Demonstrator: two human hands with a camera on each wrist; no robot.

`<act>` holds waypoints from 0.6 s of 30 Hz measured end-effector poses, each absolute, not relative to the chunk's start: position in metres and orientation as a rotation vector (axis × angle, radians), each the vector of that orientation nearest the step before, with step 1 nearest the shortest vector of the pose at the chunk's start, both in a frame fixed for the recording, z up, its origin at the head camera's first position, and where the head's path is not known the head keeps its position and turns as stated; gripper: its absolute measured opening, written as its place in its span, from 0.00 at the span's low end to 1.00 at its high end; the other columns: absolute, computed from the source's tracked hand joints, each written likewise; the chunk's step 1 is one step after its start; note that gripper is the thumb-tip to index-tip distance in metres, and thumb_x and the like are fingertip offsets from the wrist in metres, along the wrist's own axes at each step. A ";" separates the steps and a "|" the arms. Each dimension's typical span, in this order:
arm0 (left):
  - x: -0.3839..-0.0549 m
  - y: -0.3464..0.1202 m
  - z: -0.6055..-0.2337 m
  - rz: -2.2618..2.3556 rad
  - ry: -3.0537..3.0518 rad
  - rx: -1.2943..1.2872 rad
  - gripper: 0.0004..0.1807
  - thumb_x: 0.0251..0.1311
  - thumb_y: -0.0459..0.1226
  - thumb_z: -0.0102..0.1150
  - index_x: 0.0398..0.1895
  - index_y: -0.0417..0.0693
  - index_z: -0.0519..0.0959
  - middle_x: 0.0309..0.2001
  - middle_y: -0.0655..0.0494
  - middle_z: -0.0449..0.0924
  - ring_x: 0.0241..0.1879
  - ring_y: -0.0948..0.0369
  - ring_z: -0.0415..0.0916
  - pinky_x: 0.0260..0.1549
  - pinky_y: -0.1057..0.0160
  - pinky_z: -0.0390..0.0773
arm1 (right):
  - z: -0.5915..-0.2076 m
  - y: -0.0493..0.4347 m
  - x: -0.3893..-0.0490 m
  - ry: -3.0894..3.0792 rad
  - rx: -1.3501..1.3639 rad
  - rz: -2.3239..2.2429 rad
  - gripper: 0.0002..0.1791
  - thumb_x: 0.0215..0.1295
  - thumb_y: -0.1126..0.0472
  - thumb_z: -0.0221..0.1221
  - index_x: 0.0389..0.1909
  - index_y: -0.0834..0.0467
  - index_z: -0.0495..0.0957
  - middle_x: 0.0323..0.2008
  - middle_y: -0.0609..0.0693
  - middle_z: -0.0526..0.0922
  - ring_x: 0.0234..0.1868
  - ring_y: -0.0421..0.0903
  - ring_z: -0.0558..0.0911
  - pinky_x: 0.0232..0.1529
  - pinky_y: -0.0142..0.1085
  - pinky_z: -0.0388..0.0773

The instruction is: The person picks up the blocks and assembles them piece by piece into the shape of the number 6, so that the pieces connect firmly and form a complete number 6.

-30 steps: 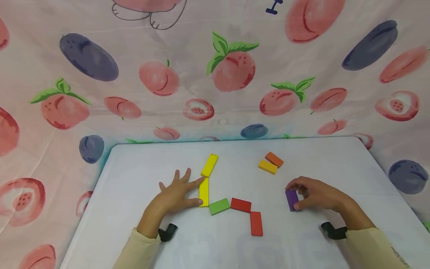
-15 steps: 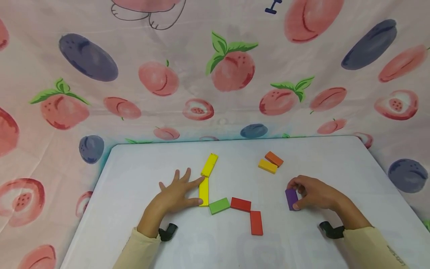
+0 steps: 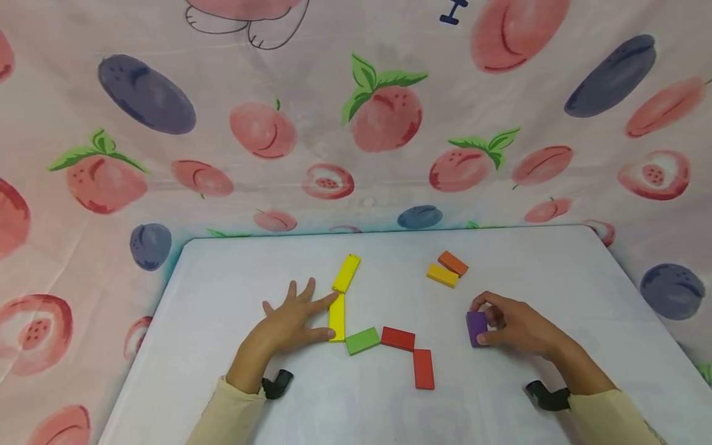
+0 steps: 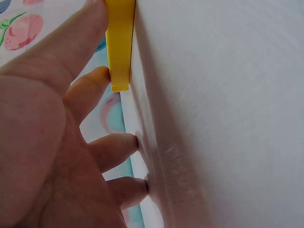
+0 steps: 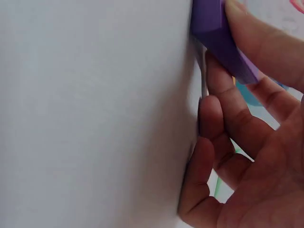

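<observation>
My left hand is spread beside the lower yellow block, thumb and index fingertip touching it near its two ends. In the left wrist view, the thumb and index finger meet the edge of the yellow block, while other fingertips rest on the table. My right hand pinches a purple block between thumb and fingers at the right. The right wrist view shows the purple block tilted under the thumb, with the other fingers curled close to the white surface.
Another yellow block meets the lower one's far end. A green block and two red blocks, one crosswise and one lengthwise, continue the chain. An orange block and an amber block lie on the white table.
My right hand has shifted slightly left with the purple block, which is turned a little more upright in the head view. The left hand and the other blocks have stayed in place.
</observation>
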State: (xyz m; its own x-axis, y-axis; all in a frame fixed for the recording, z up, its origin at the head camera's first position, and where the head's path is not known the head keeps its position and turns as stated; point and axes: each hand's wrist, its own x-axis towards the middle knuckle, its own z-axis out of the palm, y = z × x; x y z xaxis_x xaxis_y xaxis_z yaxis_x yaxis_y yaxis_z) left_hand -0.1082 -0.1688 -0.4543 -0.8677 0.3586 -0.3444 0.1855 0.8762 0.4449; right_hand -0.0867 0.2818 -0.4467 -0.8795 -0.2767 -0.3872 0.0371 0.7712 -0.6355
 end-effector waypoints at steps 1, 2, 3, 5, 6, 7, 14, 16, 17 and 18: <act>-0.108 -0.169 -0.454 0.564 2.624 0.402 0.41 0.57 0.62 0.68 0.75 0.80 0.64 0.83 0.46 0.45 0.81 0.34 0.31 0.58 0.12 0.32 | -0.448 0.281 -0.086 2.504 -0.159 -0.926 0.27 0.59 0.53 0.73 0.57 0.48 0.74 0.41 0.50 0.80 0.45 0.49 0.77 0.42 0.39 0.79; -0.108 -0.169 -0.454 0.564 2.625 0.402 0.41 0.57 0.62 0.68 0.75 0.80 0.64 0.83 0.46 0.45 0.81 0.34 0.31 0.58 0.12 0.32 | -0.448 0.279 -0.085 2.506 -0.136 -0.950 0.26 0.61 0.53 0.72 0.58 0.48 0.74 0.42 0.50 0.80 0.45 0.49 0.77 0.43 0.39 0.79; -0.108 -0.169 -0.454 0.563 2.625 0.400 0.41 0.57 0.61 0.68 0.75 0.80 0.64 0.83 0.46 0.45 0.81 0.34 0.31 0.58 0.12 0.32 | -0.449 0.278 -0.084 2.504 -0.113 -0.975 0.25 0.62 0.53 0.71 0.58 0.48 0.74 0.43 0.51 0.80 0.46 0.49 0.77 0.43 0.39 0.79; -0.107 -0.168 -0.453 0.562 2.624 0.395 0.41 0.57 0.61 0.68 0.75 0.80 0.64 0.83 0.46 0.45 0.81 0.34 0.31 0.58 0.12 0.33 | -0.451 0.276 -0.081 2.478 -0.060 -1.041 0.24 0.65 0.52 0.69 0.60 0.47 0.75 0.46 0.53 0.80 0.48 0.51 0.78 0.45 0.40 0.80; -0.107 -0.168 -0.453 0.560 2.624 0.392 0.41 0.57 0.61 0.68 0.75 0.80 0.64 0.83 0.46 0.45 0.81 0.34 0.31 0.58 0.12 0.33 | -0.452 0.274 -0.079 2.463 -0.040 -1.070 0.24 0.65 0.52 0.68 0.61 0.47 0.75 0.49 0.53 0.80 0.50 0.52 0.78 0.46 0.40 0.81; -0.107 -0.168 -0.453 0.558 2.623 0.389 0.41 0.57 0.61 0.68 0.75 0.80 0.64 0.83 0.46 0.45 0.81 0.34 0.31 0.59 0.12 0.33 | -0.452 0.272 -0.077 2.441 -0.017 -1.099 0.24 0.66 0.51 0.67 0.62 0.47 0.75 0.51 0.54 0.79 0.52 0.52 0.78 0.46 0.41 0.82; -0.107 -0.168 -0.454 0.552 2.624 0.389 0.41 0.57 0.61 0.68 0.75 0.81 0.64 0.83 0.46 0.45 0.81 0.35 0.31 0.59 0.12 0.32 | -0.450 0.257 -0.070 2.247 0.051 -1.288 0.29 0.68 0.54 0.67 0.68 0.50 0.72 0.57 0.59 0.74 0.49 0.51 0.82 0.45 0.40 0.88; -0.107 -0.168 -0.455 0.554 2.627 0.395 0.41 0.57 0.62 0.68 0.75 0.81 0.64 0.83 0.46 0.45 0.81 0.35 0.31 0.59 0.12 0.32 | -0.448 0.252 -0.069 2.225 0.029 -1.296 0.29 0.67 0.53 0.67 0.67 0.51 0.73 0.56 0.58 0.76 0.47 0.50 0.83 0.45 0.39 0.87; -0.108 -0.168 -0.455 0.555 2.628 0.395 0.41 0.57 0.62 0.68 0.75 0.81 0.64 0.83 0.46 0.45 0.81 0.35 0.31 0.59 0.12 0.32 | -0.447 0.250 -0.067 2.215 0.009 -1.298 0.29 0.67 0.54 0.67 0.67 0.52 0.73 0.56 0.57 0.77 0.47 0.49 0.83 0.45 0.38 0.87; -0.108 -0.168 -0.455 0.556 2.630 0.395 0.41 0.57 0.62 0.68 0.75 0.80 0.64 0.83 0.46 0.45 0.81 0.35 0.31 0.59 0.12 0.32 | -0.447 0.248 -0.066 2.205 -0.013 -1.299 0.28 0.67 0.54 0.67 0.66 0.53 0.73 0.56 0.57 0.78 0.47 0.49 0.82 0.45 0.38 0.86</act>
